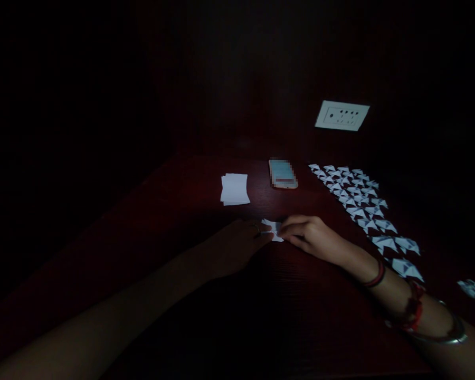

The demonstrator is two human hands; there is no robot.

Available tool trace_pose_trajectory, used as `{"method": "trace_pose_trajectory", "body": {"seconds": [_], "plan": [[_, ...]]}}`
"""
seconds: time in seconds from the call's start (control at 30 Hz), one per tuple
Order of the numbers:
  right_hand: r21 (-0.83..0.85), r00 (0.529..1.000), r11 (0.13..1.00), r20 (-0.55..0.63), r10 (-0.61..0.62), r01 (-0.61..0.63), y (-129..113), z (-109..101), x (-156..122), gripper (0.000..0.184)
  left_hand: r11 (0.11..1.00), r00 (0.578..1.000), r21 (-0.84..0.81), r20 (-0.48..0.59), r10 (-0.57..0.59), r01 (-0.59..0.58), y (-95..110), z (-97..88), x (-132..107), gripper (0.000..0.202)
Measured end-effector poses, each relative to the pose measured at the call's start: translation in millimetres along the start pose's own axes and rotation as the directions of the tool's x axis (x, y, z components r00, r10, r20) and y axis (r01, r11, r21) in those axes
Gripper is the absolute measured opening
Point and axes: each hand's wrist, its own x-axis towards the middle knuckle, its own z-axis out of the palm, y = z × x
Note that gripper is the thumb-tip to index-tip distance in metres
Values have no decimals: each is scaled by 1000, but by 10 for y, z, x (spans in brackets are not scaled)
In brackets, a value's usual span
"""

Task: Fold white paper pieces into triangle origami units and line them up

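Note:
Both my hands meet over a small white piece of paper (272,229) on the dark red table (182,221). My left hand (237,244) lies in shadow, its fingertips pressed on the paper's left edge. On the paper's right side, my right hand (306,236) has its fingers curled together, pinching it. Red thread bands and a metal bangle ring my right wrist.
A small stack of white paper squares (235,189) lies behind my hands, with a phone (282,173) to its right. Several folded paper pieces (360,198) lie in rows along the right side. A white wall socket (342,115) is on the dark back wall.

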Motion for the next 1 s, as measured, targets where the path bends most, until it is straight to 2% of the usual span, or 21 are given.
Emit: {"method": "trace_pose_trajectory", "body": {"seconds": [0.33,0.63,0.73,1.0], "plan": [[-52,999,999,31,15,-14,-28,0,5,22,999,999,29,35,-32,31,1,-10,36,41],[137,991,983,-24,130,-126,-6,-43,3,23,998,996,15,63,-56,56,27,-38,52,40],[109,991,987,-37,125,-121,10,-40,-3,28,998,997,21,46,-62,62,28,-33,47,41],[-84,999,996,31,45,-43,-12,-15,-5,27,997,998,49,26,-65,64,19,8,63,39]]}}
